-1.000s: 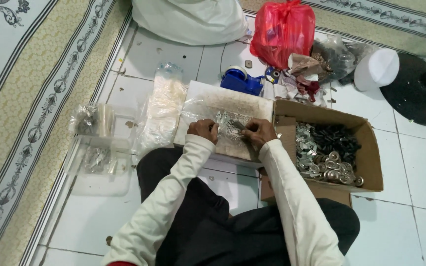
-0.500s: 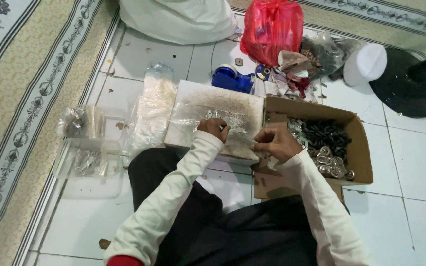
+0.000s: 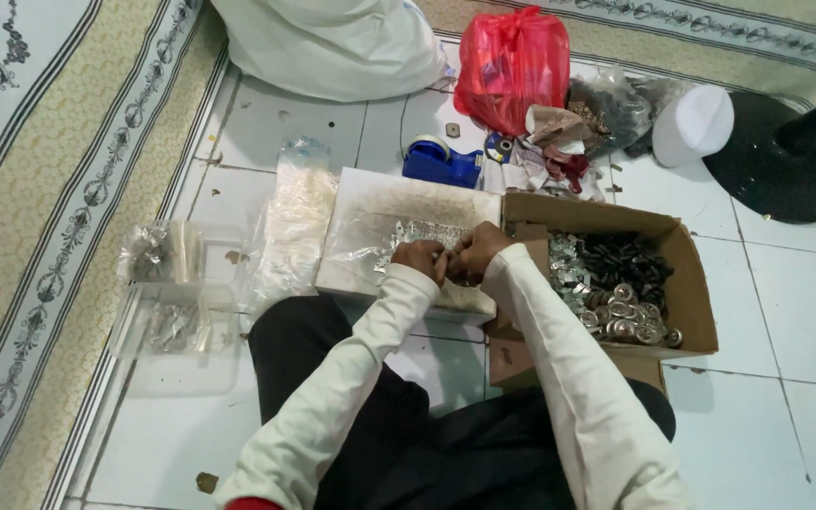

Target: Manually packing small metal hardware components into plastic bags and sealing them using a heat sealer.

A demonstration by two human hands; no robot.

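A red plastic bag (image 3: 510,66) sits knotted at the far edge of the tiled floor (image 3: 786,312), with a large white sack (image 3: 332,42) to its left and a blue tape dispenser (image 3: 441,162) just in front. A brown cardboard box (image 3: 687,283), flaps open, lies to the person's right, heaped with silvery and dark metal fittings (image 3: 611,283). To the left stands a clear plastic tub (image 3: 177,321) with a small filled bag (image 3: 158,253) beside it, and a loose stack of clear plastic bags (image 3: 290,227) nearer the middle.

The left hand (image 3: 419,259) and right hand (image 3: 476,251) are pressed together, fingers pinched on a small clear packet (image 3: 406,233) holding shiny metal bits, though the packet is mostly hidden and hard to make out. It lies on a stained white flat board (image 3: 399,198) just ahead of the knees.

The board's right edge touches the box. Bare tiles open out toward the near right and near left corners; patterned carpet (image 3: 40,170) borders the left side.
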